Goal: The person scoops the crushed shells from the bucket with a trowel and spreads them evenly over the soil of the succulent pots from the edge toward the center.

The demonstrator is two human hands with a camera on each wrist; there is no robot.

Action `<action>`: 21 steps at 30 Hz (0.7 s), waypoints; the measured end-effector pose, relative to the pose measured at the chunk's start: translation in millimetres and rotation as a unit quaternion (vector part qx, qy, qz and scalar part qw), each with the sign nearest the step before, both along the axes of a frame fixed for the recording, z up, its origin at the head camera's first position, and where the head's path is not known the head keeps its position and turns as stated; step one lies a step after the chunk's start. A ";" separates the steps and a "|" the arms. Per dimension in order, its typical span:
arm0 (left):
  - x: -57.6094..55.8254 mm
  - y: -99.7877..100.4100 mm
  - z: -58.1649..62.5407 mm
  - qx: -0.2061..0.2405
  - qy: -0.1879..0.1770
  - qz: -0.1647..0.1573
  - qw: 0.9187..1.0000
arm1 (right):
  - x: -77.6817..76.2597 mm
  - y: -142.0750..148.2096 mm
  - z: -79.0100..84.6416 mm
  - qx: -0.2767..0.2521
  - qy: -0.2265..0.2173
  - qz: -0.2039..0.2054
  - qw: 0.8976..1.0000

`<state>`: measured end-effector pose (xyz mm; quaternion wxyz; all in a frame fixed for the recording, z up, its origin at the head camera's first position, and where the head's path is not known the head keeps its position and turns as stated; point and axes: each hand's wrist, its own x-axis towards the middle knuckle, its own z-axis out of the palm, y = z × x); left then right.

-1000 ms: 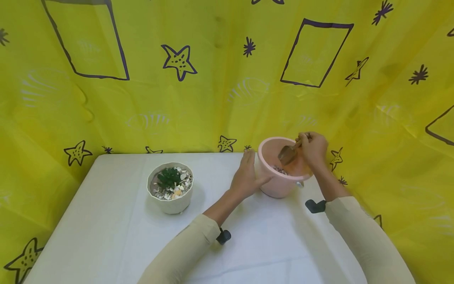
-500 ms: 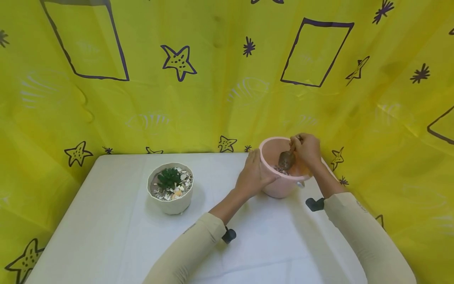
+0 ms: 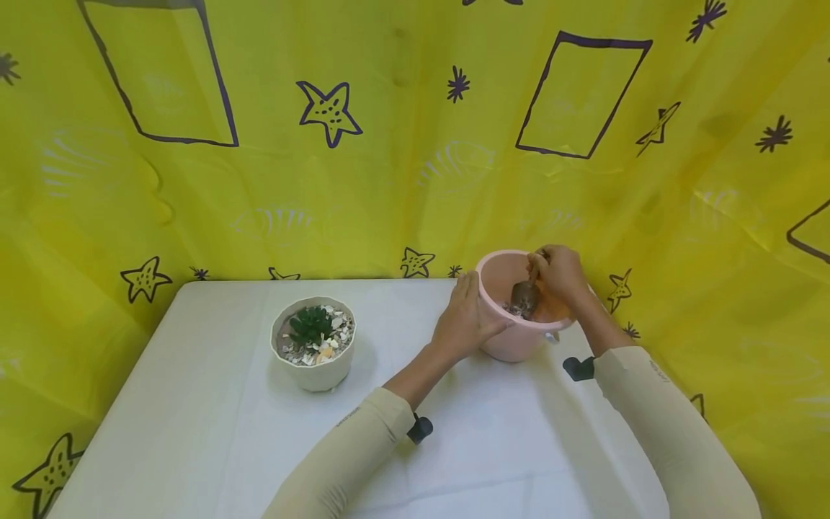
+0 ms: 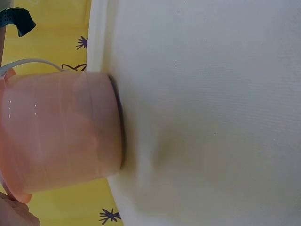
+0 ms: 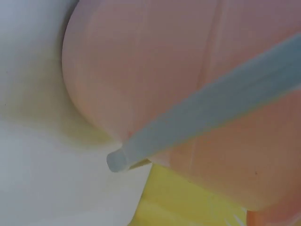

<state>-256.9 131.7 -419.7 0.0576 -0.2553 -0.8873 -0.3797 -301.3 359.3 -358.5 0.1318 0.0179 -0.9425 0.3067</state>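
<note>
In the head view, a pink bucket (image 3: 511, 347) stands at the back right of the white table. My left hand (image 3: 460, 323) rests against its left outer side, fingers extended near the rim and thumb along the front. My right hand (image 3: 559, 272) reaches over the far right rim and grips a small trowel (image 3: 527, 297) by its handle. The blade points down inside the bucket, at a small heap of pebbly bits (image 3: 514, 310). In the left wrist view only part of a hand (image 4: 16, 213) shows at the bucket's rim. The right wrist view shows the bucket's wall (image 5: 136, 70) up close.
A cream pot (image 3: 318, 376) with a green succulent (image 3: 310, 326) and pale stones stands left on the table (image 3: 214, 432). The bucket's grey carrying handle (image 5: 211, 106) hangs down its outside. A yellow patterned curtain (image 3: 376, 187) hangs behind and beside the table.
My right hand has moved left and the trowel has swung from slanting to upright, its blade lower among the bits. My left hand has shifted slightly right along the bucket.
</note>
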 end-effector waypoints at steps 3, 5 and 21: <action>0.0 0.5 0.4 -0.005 -0.001 0.003 1.000 | -2.2 3.8 0.4 0.016 0.005 0.007 1.000; -0.1 0.6 0.8 -0.007 0.000 0.004 1.000 | -3.0 5.7 1.2 0.033 0.010 0.005 0.999; 0.8 2.4 2.3 -0.013 -0.016 0.012 1.000 | 2.2 6.9 11.2 0.028 -0.060 -0.017 0.998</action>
